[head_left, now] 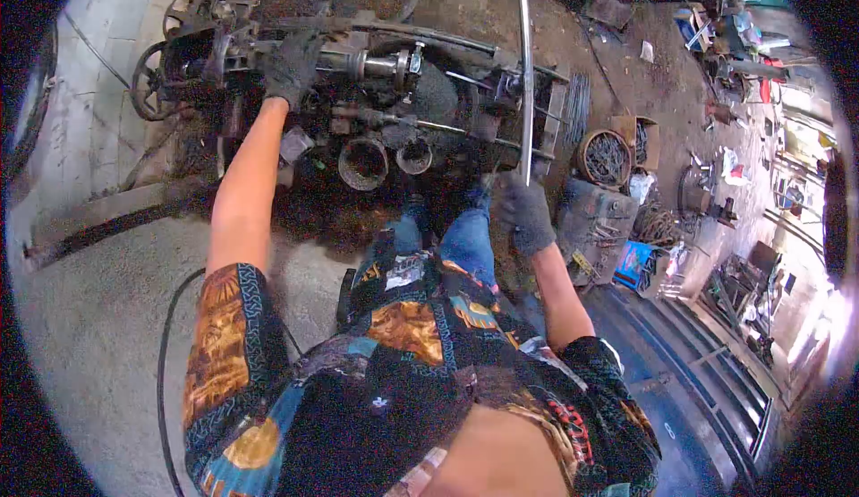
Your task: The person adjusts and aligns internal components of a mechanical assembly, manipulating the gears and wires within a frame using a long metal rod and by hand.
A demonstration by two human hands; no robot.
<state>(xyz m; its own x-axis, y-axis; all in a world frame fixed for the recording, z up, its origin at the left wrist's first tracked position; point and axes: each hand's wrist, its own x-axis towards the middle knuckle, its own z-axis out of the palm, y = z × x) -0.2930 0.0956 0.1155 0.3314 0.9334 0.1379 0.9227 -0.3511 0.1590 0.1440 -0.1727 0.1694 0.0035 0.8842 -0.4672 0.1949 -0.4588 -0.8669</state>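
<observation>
My right hand, in a dark grey work glove, is closed around the lower end of a long shiny metal rod. The rod stands out away from me, in front of the right end of a greasy machine. In a dark glove too, my left hand rests on the machine's left part, beside its shaft and chuck-like metal fitting. Its fingers blend into the dark metal, so their grip is hidden. Two round metal cups sit below the machine's near rail.
A handwheel projects at the machine's left. Right of it are a round bin of metal pieces, a cardboard box, a metal block and a blue box. A black cable runs along the floor at left.
</observation>
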